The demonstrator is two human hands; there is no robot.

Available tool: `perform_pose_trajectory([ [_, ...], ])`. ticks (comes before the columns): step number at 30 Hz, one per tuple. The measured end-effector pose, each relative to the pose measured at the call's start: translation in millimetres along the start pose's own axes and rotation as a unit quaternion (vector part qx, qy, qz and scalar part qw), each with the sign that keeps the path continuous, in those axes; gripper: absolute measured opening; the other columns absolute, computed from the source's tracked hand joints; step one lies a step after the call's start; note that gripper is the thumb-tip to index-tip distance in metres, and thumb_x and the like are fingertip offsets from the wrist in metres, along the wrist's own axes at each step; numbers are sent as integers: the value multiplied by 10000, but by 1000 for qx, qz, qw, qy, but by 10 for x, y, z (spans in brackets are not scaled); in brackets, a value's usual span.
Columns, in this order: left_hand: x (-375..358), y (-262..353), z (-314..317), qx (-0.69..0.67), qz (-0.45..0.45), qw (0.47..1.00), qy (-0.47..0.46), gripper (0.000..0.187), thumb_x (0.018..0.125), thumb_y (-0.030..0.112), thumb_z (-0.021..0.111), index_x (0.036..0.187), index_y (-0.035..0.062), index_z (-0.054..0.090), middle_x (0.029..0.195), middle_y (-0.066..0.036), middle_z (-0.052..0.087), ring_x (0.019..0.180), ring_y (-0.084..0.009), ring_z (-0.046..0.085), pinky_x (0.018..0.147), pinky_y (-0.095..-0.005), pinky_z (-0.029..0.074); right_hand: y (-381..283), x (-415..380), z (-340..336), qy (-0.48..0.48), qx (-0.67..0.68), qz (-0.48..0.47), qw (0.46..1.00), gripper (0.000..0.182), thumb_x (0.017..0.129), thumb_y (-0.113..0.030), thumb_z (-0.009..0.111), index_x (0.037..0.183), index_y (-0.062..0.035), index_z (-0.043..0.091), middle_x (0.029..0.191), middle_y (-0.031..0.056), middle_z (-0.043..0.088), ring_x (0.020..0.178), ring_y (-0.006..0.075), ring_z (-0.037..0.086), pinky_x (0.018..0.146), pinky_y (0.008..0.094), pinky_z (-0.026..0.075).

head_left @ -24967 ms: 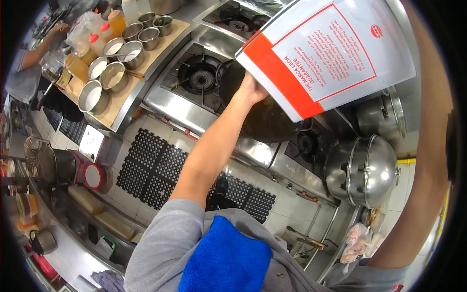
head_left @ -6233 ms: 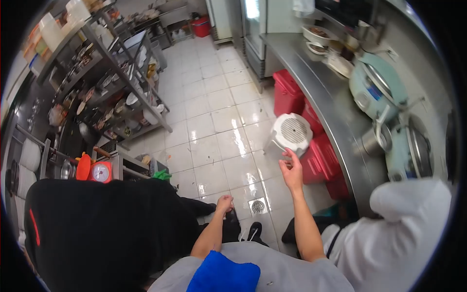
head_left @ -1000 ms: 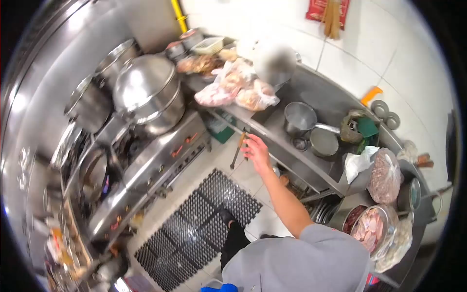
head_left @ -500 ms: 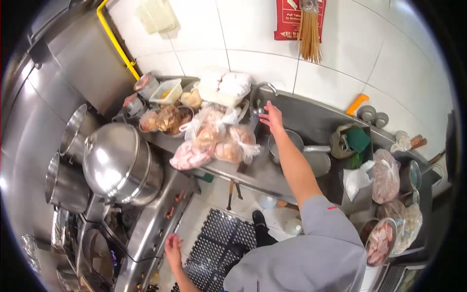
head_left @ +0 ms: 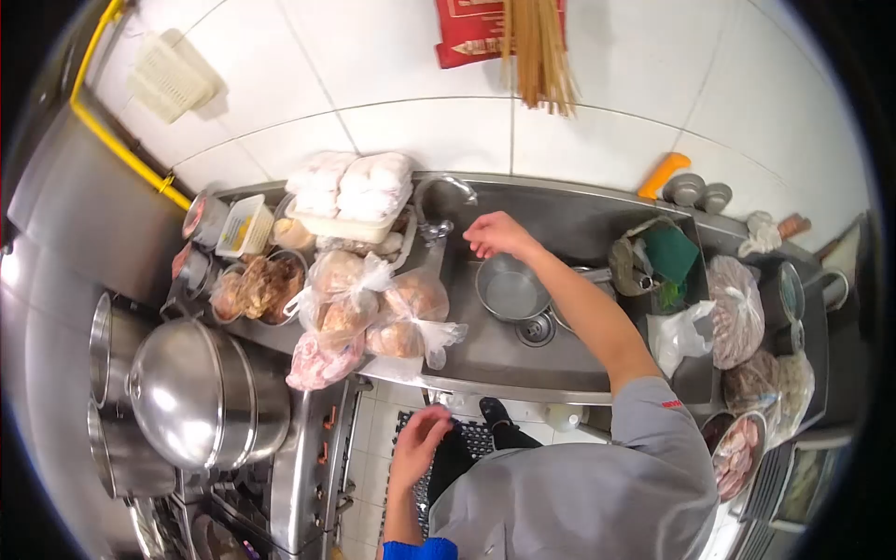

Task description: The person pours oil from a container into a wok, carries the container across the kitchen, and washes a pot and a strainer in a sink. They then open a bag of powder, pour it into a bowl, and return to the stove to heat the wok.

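My right hand (head_left: 499, 235) reaches over the sink (head_left: 579, 364), just right of the faucet (head_left: 432, 219) and above the rim of a metal pot (head_left: 511, 291). Its fingers are loosely bent, apart, with nothing visible in them. A second round vessel beside the pot is mostly covered by my forearm. In front of my body, below the counter edge, my left hand (head_left: 420, 443) hangs in the air, loosely curled and holding nothing I can see. Nearest to it are bags of pale meat (head_left: 401, 317) on the counter.
A large domed steel pot (head_left: 210, 397) stands at left on the stove. White wrapped packs (head_left: 359, 185) fill a basket at the back. To the right are a green cloth (head_left: 670, 254), a bagged item (head_left: 737, 317) and a bowl of raw meat (head_left: 742, 453).
My view has shifted, and my body is nearer the sink. My right hand has come down beside the faucet, its fingers more bent. My left hand has moved closer to the counter.
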State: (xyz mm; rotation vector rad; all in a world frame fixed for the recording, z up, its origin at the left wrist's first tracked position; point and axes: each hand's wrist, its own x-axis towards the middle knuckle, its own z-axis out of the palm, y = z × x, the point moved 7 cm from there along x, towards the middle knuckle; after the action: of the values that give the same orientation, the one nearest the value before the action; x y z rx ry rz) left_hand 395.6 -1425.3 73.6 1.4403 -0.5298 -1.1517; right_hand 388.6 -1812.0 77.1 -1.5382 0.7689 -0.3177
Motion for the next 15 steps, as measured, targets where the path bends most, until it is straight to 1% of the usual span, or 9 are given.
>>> perform_pose_trajectory([
  [4,897,347,598,104,75,984,-124,245,884,143,560,1099,31,532,970,-28,590,869,-108,562,760,-235,448,-58,-10,-24,94,25,-57,994,201,704,-200,721,629,-52,606,540,23,527,461,100,507,413,233,407],
  [5,1177,332,750,121,88,977,-153,239,888,154,555,1095,36,535,971,-27,590,861,-108,561,757,-233,447,-56,6,-19,112,-6,-32,993,244,694,-263,715,625,-51,618,627,47,573,546,170,556,490,296,453],
  [6,1482,321,863,67,88,982,-153,237,889,167,553,1090,41,537,964,-27,588,849,-112,563,757,-241,453,53,153,-59,208,-112,-124,964,285,700,-323,687,660,-45,637,715,92,600,687,233,586,611,361,471],
  [7,1751,289,991,15,79,984,-158,235,890,179,551,1085,47,538,958,-26,586,838,-116,565,757,-249,458,-37,155,-55,194,-262,-69,943,318,728,-358,646,693,-42,647,764,141,608,792,285,580,712,397,461],
  [8,1985,274,1077,-28,68,987,-146,232,891,185,550,1079,51,537,947,-25,585,834,-122,567,755,-260,465,131,348,-15,127,-241,-93,958,307,717,-330,657,697,-25,636,813,166,619,802,290,590,722,402,465],
  [9,2199,309,1141,-72,58,988,-127,228,891,190,549,1074,55,535,937,-23,585,831,-128,569,754,-271,473,-189,-91,-16,79,-192,-4,978,312,698,-329,679,719,-21,630,851,152,636,801,275,607,718,382,475],
  [11,2478,445,1255,-121,3,987,-109,211,879,154,548,1064,54,531,935,-27,587,823,-144,583,745,-272,484,-436,-563,-238,124,-307,-83,940,303,691,-316,695,766,-29,631,824,129,646,762,233,624,671,344,489],
  [13,2801,455,1230,-141,0,983,-117,238,858,138,560,1071,42,519,939,-36,590,846,-163,590,757,-280,484,-596,-1181,-797,198,-294,-133,925,301,709,-316,686,804,-36,630,780,107,647,718,214,626,650,320,494],
  [15,2946,549,1285,-161,0,980,-119,268,837,123,573,1079,31,507,943,-45,592,868,-182,596,769,-288,483,-481,-1782,-1610,360,-295,-40,884,218,728,-245,640,780,-33,640,742,118,640,698,231,630,660,327,501],
])
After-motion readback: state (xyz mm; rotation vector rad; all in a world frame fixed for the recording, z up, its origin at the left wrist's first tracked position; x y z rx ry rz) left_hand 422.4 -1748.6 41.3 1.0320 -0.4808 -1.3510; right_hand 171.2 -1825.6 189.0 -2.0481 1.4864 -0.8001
